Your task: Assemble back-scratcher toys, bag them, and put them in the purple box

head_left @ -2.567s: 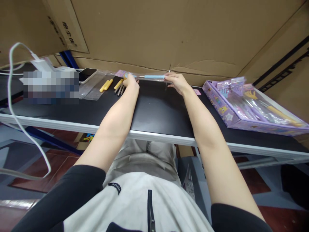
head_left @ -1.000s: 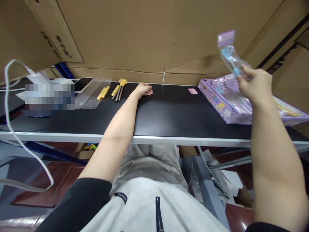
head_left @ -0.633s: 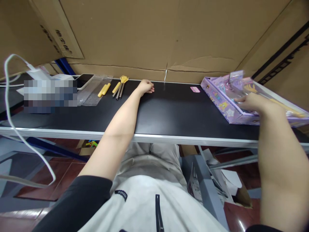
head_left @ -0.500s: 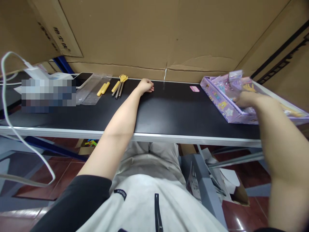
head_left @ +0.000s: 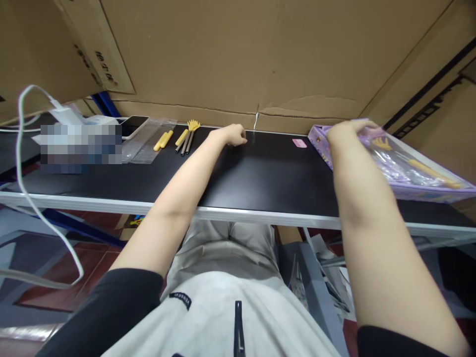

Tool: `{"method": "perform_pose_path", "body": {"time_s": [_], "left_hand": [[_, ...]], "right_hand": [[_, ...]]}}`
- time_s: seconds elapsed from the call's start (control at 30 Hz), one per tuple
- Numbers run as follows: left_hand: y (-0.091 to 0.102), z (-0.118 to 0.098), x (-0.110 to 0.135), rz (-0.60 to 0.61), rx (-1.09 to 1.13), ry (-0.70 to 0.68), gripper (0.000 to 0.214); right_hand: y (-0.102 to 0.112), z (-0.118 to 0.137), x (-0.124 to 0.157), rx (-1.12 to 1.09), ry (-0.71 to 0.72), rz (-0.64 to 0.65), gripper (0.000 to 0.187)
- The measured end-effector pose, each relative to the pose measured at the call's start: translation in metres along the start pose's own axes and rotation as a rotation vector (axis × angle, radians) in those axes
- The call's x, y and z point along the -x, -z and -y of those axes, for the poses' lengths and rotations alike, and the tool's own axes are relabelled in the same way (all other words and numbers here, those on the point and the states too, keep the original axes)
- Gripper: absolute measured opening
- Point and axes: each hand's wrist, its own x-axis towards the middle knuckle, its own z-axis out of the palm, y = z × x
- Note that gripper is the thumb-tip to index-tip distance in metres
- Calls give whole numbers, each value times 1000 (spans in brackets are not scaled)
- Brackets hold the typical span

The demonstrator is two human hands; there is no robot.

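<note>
My left hand (head_left: 232, 134) rests on the black table (head_left: 267, 173) near its back edge, fingers curled under with nothing in them. To its left lie yellow claw-headed sticks with dark metal shafts (head_left: 188, 135) and two yellow handles (head_left: 163, 140). My right hand (head_left: 347, 129) hovers at the left end of the purple box (head_left: 427, 191), seen from the back; its fingers are hidden. Clear bags with purple tops holding packed sticks (head_left: 409, 168) lie inside the box.
Empty clear bags (head_left: 148, 141) and a phone (head_left: 134, 122) lie at the back left beside a white charger with a cable (head_left: 20, 163) looping off the table. A pink label (head_left: 299, 143) sits near the box. Cardboard sheets (head_left: 241, 54) wall the back.
My right hand carried the bagged blue stick up and right, laid it in the purple box and has drawn back to the box's left end. My left hand stayed put and curled its fingers.
</note>
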Motion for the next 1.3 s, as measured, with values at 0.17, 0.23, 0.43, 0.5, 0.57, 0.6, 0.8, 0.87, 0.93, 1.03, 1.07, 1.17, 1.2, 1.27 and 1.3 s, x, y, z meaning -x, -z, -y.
{"method": "perform_pose_path", "body": {"time_s": [0.17,0.23,0.43,0.5,0.57,0.6,0.8,0.87,0.93,1.03,1.07,1.17,1.2,1.27,1.3], "left_hand": [[65,0,27,-225,343,162,11],[89,14,39,-355,329,127,13],[100,58,59,-585,-148,51,18],[93,66,58,-558,-294,100,26],[87,71,57,-498,-441,160,34],[85,73,56,-465,-517,186,38],[84,90,46,-349,-689,257,53],[85,96,42,-341,-649,265,60],[86,99,39,-355,-623,285,69],[86,97,39,-384,-670,315,59],[86,95,40,-402,-684,312,54],[86,90,40,-481,-622,181,47],[86,88,39,-509,-570,83,46],[80,81,40,-552,-477,-137,45],[76,76,41,-557,-460,-232,42]], "right_hand": [[8,66,47,-188,378,83,27],[2,83,57,-436,506,116,23],[-15,102,89,-565,776,73,21],[-18,101,103,-462,879,45,24],[-21,99,114,-381,977,71,30],[-22,98,118,-358,1010,88,33],[-15,96,126,-291,1097,41,41],[-12,97,128,-281,1128,24,42],[-10,97,131,-287,1146,10,43],[-10,97,132,-315,1158,-14,43],[-11,97,132,-333,1159,-23,43],[-14,99,130,-458,1138,-50,41],[-16,101,130,-536,1113,-52,40],[-20,108,130,-752,1025,-20,38],[-21,112,131,-886,960,22,38]]}}
